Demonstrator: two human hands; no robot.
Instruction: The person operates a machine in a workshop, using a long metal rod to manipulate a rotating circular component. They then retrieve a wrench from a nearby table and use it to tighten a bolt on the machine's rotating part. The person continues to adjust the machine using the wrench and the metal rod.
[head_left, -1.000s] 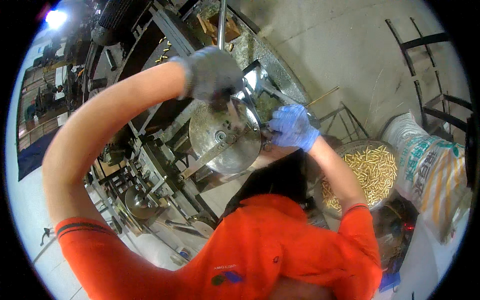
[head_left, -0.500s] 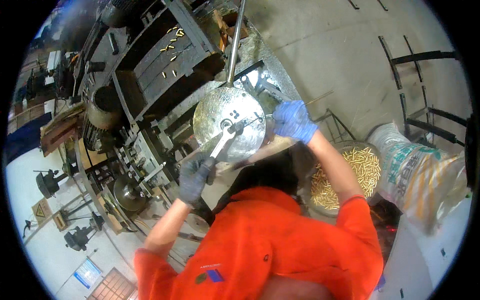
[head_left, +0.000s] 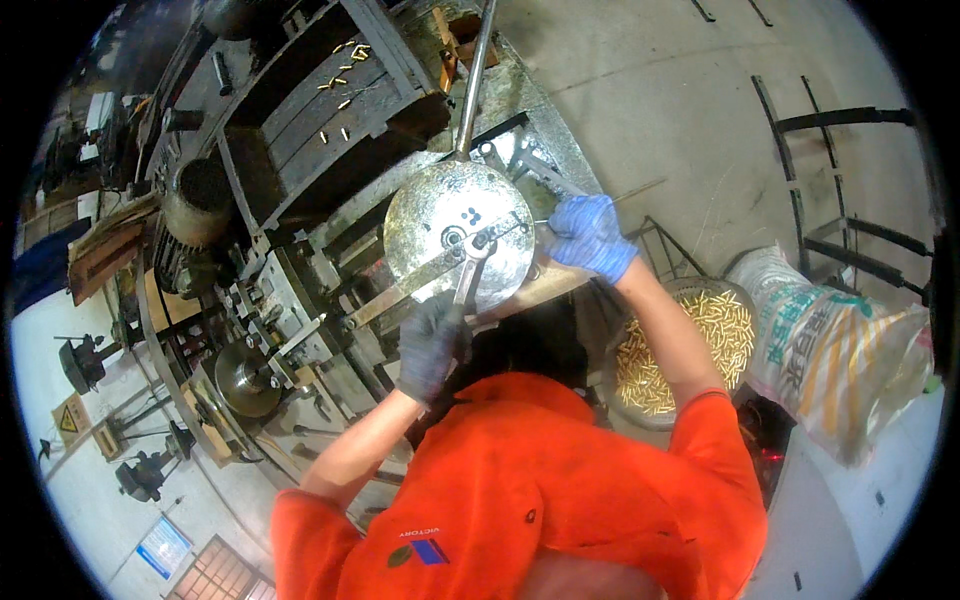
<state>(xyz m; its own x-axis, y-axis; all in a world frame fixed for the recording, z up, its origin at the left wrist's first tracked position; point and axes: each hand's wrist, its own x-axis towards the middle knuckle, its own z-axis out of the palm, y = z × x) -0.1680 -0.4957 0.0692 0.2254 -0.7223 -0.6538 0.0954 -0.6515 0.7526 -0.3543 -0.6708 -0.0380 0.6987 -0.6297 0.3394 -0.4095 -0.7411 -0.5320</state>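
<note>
My left hand (head_left: 432,345), in a dark grey glove, is closed around the handle of a metal wrench (head_left: 468,282). The wrench's head sits on a dark nut at the face of a round metal disc (head_left: 425,215), on top of a flat bar (head_left: 385,302) that crosses the disc. My right hand (head_left: 592,238), in a blue glove, is closed by the disc's right edge. A short bit of thin metal rod (head_left: 541,222) shows between its fingers and the bar's end; the glove hides the rest of the grip.
A long metal lever (head_left: 473,85) rises behind the disc. Loose brass pieces lie in a dark tray (head_left: 290,140) at the far left. A basin (head_left: 612,385) of brass pieces and a woven sack (head_left: 840,350) stand at right. Machine parts (head_left: 290,310) crowd the left.
My left hand has moved right and slightly nearer, swinging the wrench handle to the right around the nut, which uncovers the flat bar. My right hand has stayed almost in place.
</note>
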